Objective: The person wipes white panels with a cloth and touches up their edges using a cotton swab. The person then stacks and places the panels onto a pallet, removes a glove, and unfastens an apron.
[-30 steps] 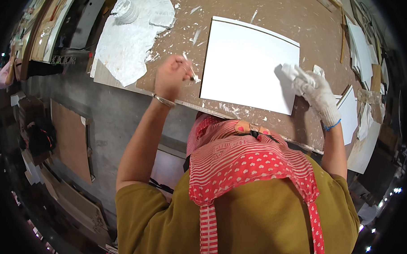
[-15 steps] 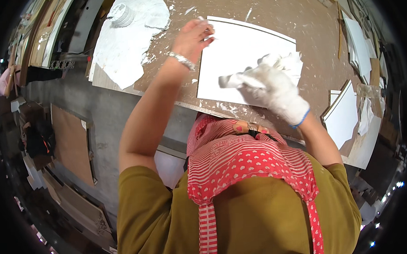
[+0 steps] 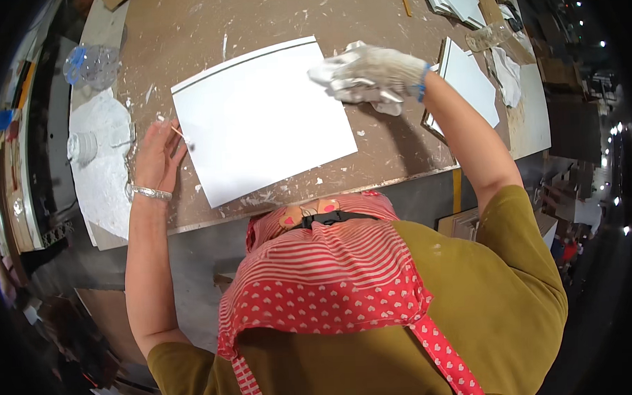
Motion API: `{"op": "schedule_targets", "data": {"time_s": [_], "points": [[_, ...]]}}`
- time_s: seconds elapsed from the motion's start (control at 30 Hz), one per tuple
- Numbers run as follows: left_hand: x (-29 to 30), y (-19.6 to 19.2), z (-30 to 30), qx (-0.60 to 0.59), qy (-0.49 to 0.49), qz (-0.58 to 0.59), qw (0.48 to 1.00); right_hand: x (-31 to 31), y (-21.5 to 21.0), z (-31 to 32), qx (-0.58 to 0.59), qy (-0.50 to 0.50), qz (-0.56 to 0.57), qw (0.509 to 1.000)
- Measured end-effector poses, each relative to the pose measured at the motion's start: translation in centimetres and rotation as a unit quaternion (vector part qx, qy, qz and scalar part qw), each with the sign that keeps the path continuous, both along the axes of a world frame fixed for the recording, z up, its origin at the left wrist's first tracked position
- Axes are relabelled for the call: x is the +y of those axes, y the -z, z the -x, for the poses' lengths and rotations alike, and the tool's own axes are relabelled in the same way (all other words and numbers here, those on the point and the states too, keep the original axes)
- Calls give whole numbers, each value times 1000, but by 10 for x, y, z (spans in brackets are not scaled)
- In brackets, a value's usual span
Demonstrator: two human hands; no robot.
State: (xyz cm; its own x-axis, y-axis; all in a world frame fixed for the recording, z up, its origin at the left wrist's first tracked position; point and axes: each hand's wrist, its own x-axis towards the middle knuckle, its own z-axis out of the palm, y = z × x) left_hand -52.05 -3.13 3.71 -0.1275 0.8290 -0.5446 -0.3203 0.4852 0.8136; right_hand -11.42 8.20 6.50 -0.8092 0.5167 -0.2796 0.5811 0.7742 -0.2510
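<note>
At the far left of the paint-flecked brown worktable (image 3: 185,24), a clear plastic bottle with a blue part (image 3: 92,66) lies on its side. Nearer the person, a white sheet (image 3: 100,187) covers the table's left border, and a small round white tub (image 3: 83,148) sits on it.

Just right of the sheet is the bare left hand (image 3: 158,154), a silvery bracelet (image 3: 151,193) at its wrist. Its fingers are drawn in narrow around a thin stick (image 3: 177,131) with a whitish tip, too small here to tell whether it is a swab or a fine brush. This hand is beside the left edge of the white panel (image 3: 265,123).

The panel lies flat in the middle of the table, slightly turned, a dark groove running along its far edge. Below it, a red-and-white apron (image 3: 319,274) with stripes and hearts covers the person's front.

At the panel's right side, the right hand (image 3: 381,70), in a whitish knit glove with a blue cuff edge, is closed on a crumpled white cloth (image 3: 359,91), which overlaps the panel's right edge in this view.

Farther right, several white boards (image 3: 469,88) lie overlapped, with more white boards (image 3: 455,4) stacked beyond them. A second clear bottle (image 3: 488,37) lies between these groups, and a white rag (image 3: 508,78) rests near the table's right border.
</note>
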Motion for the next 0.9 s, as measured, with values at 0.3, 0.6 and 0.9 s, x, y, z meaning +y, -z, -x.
{"op": "schedule_targets", "data": {"time_s": [0.3, 0.6, 0.9], "points": [[6, -65, -5, -33, 26, -132, 990, -15, -33, -15, 307, 391, 307, 812], [-10, -83, 0, -156, 49, -198, 967, -86, -76, -18, 484, 410, 314, 707], [-69, -38, -3, -215, 53, -112, 969, -145, -32, -19, 258, 419, 279, 825]]}}
